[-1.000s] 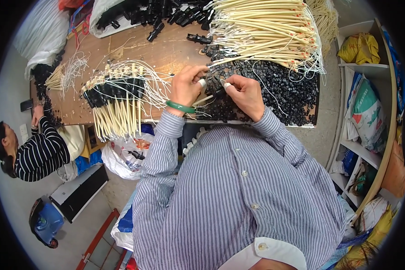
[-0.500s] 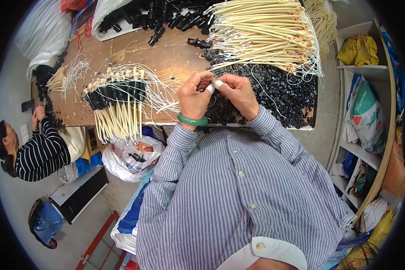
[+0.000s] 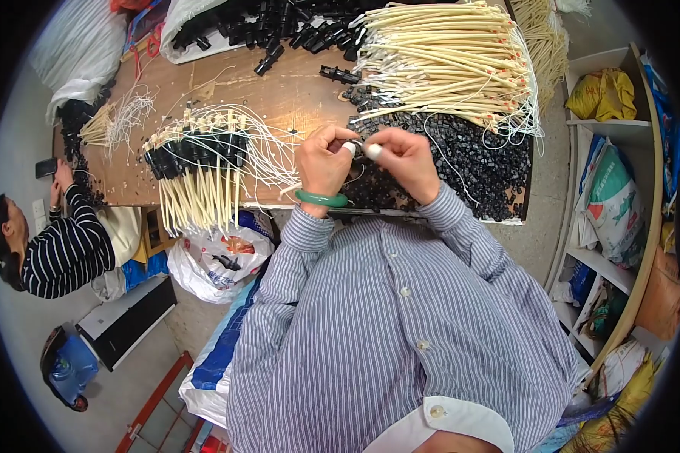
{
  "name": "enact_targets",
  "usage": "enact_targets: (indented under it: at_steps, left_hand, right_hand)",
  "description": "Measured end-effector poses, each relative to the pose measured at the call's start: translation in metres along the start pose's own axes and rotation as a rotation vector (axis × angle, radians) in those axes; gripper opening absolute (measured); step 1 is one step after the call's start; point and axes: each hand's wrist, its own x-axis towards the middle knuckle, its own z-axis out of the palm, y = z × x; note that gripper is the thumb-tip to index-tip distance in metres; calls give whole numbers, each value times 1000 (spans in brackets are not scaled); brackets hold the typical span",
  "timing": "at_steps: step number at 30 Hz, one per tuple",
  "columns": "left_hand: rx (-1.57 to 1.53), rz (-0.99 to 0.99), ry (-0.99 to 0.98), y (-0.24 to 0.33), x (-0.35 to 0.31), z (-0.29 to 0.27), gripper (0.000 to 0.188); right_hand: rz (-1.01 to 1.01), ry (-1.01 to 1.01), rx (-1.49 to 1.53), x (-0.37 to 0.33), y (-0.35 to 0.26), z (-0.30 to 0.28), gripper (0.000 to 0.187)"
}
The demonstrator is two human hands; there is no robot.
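Note:
Over the table's near edge, my left hand (image 3: 326, 161) is closed in a pinch, a green bangle on its wrist. Close beside it on the right, my right hand (image 3: 406, 160) is pinched as well, a little apart from the left. Both thumbs wear white covers. Something small and dark shows between the fingertips, too small to name. Under and to the right of the hands lies a heap of small black pieces (image 3: 472, 162). To the left, a bundle of cream tubes with black connectors (image 3: 196, 155) trails white cords (image 3: 268, 155) toward my left wrist.
A large stack of cream tubes (image 3: 446, 64) lies at the back right. Black connectors (image 3: 268, 57) spill from a white sack behind. A smaller tube bundle (image 3: 98, 130) lies far left, near a person in a striped top (image 3: 72, 253). Shelves (image 3: 608, 124) holding bags stand right.
My right hand has drawn slightly right, widening the gap between my fingertips. At the far left, the other person's hand has moved up to a dark flat object. The view has shifted slightly.

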Motion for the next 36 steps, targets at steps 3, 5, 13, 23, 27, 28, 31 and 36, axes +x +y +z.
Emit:
enact_targets:
  at_steps: [3,5,13,23,27,28,31,36]
  left_hand:
    - [46,102,-19,5,0,1,30]
    - [15,191,-104,10,0,2,32]
    - [163,131,-166,-1,-4,-17,36]
    - [626,324,45,5,-31,-93,26]
    - [591,414,454,-19,-22,-163,14]
    - [645,387,527,-22,-19,-180,15]
    - [965,212,811,-52,-2,-214,19]
    - [1240,91,952,-67,28,-222,38]
  right_hand:
    - [100,-23,370,3,-6,-7,18]
    - [237,-87,598,6,-16,-19,22]
    - [-414,-186,-847,-2,-17,-14,23]
    - [-122,-135,-443,-3,-37,71,24]
    - [-419,124,-447,1,-53,95,28]
    - [-293,115,-436,-1,-57,84,30]
    - [-606,-14,-745,5,-41,84,29]
    - [-356,-211,-762,0,-34,84,23]
